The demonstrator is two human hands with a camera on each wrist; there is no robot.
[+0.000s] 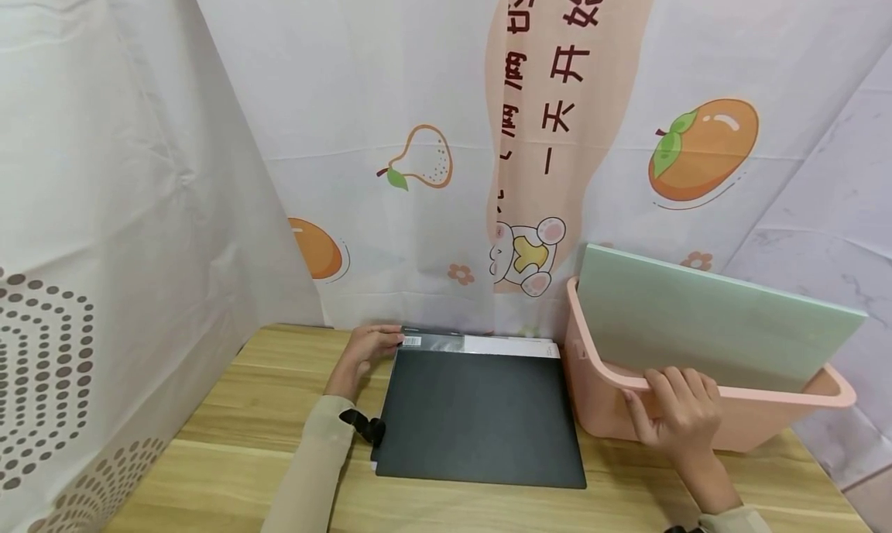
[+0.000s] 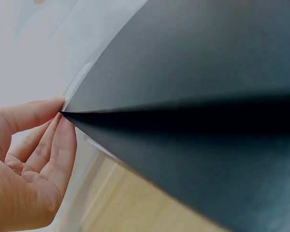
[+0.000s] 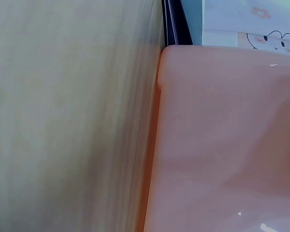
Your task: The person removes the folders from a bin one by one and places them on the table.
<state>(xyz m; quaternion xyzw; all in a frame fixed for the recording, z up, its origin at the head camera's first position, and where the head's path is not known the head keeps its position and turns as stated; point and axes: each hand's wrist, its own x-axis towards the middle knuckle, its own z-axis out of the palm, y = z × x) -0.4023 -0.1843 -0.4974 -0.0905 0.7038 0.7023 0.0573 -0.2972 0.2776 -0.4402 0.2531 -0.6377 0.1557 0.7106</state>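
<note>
A black file folder (image 1: 481,417) lies flat on the table, its spine along the far side with a white label strip and a small barcode sticker. My left hand (image 1: 369,349) pinches the folder's far left corner; in the left wrist view the thumb is above the edge and the fingers (image 2: 64,150) below it. To the right stands a pink plastic bin (image 1: 739,421) with a pale green board (image 1: 704,316) leaning upright in it. My right hand (image 1: 679,413) grips the bin's near rim, fingers over the edge and thumb outside; the right wrist view shows only the bin's wall.
The wood-grain table (image 1: 230,440) runs under everything. A printed cloth (image 1: 390,231) hangs right behind the folder and bin, and a white sheet with grey dots (image 1: 139,208) hangs along the left. The bin's left end stands close against the folder's right side.
</note>
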